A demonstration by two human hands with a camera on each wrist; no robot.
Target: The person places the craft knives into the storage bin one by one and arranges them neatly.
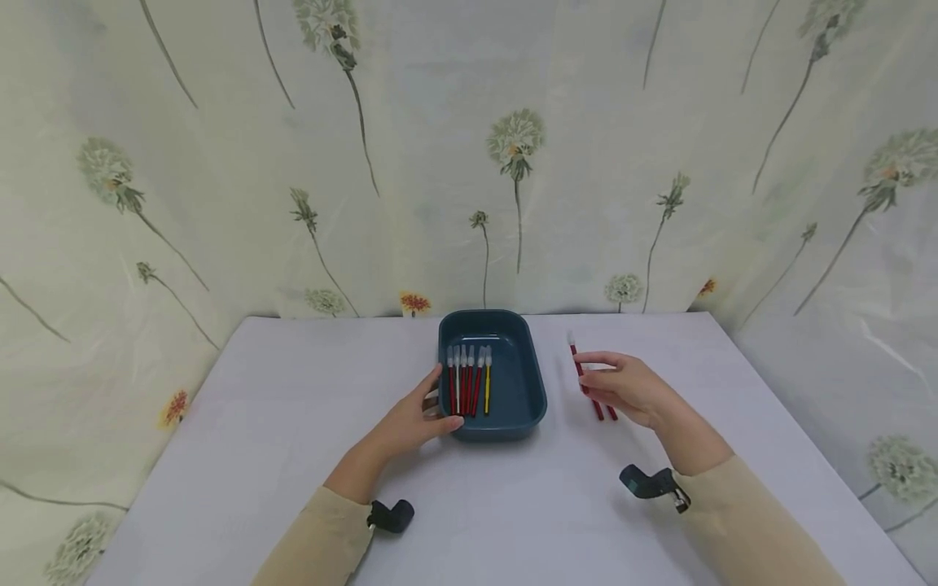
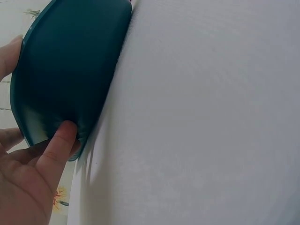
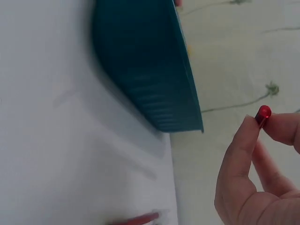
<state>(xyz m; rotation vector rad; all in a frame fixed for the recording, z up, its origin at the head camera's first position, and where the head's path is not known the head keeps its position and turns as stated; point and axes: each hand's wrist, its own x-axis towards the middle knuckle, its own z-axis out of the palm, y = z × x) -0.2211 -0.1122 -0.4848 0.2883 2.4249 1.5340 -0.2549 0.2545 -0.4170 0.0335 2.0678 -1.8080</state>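
Note:
A dark teal tray (image 1: 519, 391) stands on the white table. My left hand (image 1: 405, 425) grips its near left corner, thumb at the rim and fingers against the outer wall (image 2: 65, 70). Inside the tray, along its left side, lie several slim pens (image 1: 469, 382) with translucent caps, mostly red, one yellow and one whitish. Right of the tray, my right hand (image 1: 633, 389) pinches a red pen (image 1: 575, 352) between thumb and fingers, cap end pointing away. Its shiny round end (image 3: 264, 112) shows in the right wrist view. Beneath that hand lie two more red pens (image 1: 597, 410), partly hidden.
The white tabletop (image 1: 308, 391) extends to both sides of the tray. Behind it hangs a pale curtain (image 1: 425, 163) printed with dandelions. A small black camera (image 1: 648, 482) is fixed at each wrist.

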